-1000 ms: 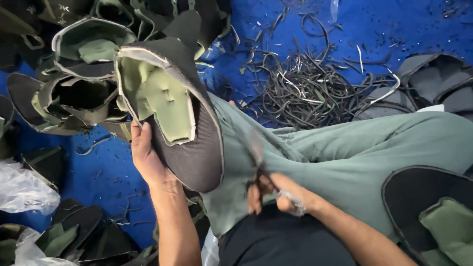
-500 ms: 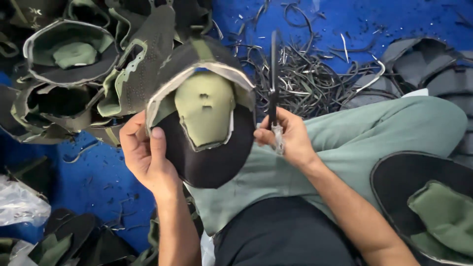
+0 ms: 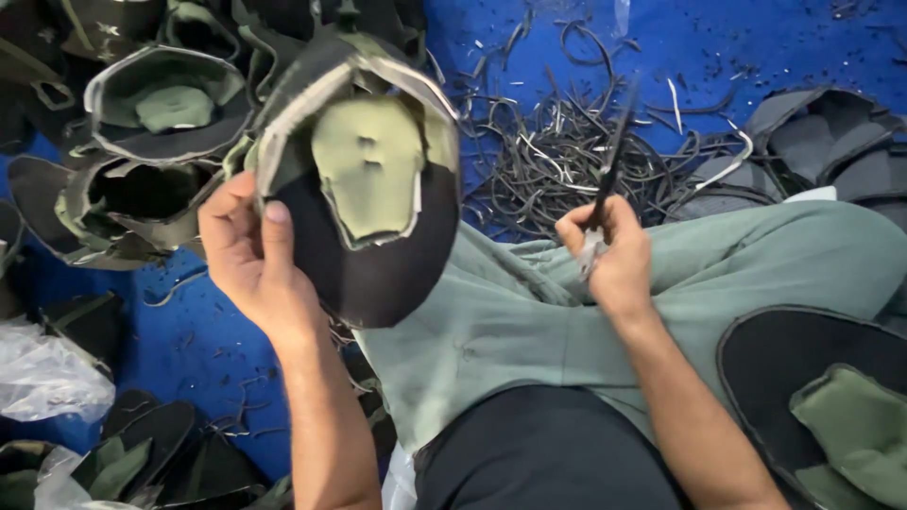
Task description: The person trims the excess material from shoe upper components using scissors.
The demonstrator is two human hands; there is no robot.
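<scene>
At the far left edge of the frame lies crumpled clear plastic (image 3: 42,378), and above it, in the upper left, a heap of black and olive shoe uppers (image 3: 142,142) rests on the blue floor (image 3: 179,349). Just right of that heap the left hand (image 3: 250,260) holds up one shoe upper (image 3: 368,189), inside facing the camera, with the thumb laid over its left edge and the fingers curled behind, clamped on the piece. Its rim on the upper left shows a pale, uneven border. In the upper middle of the frame a tangle of thin dark trimmed strips (image 3: 567,161) covers the floor. Right of centre, above the green trouser leg (image 3: 718,274), the right hand (image 3: 609,255) is closed around the handles of dark scissors (image 3: 609,161), blades pointing up and together, clear of the upper. By the look of the strip pile, many pieces are already trimmed. At the lower right another black upper (image 3: 803,378) with an olive tongue lies beside the knee.
</scene>
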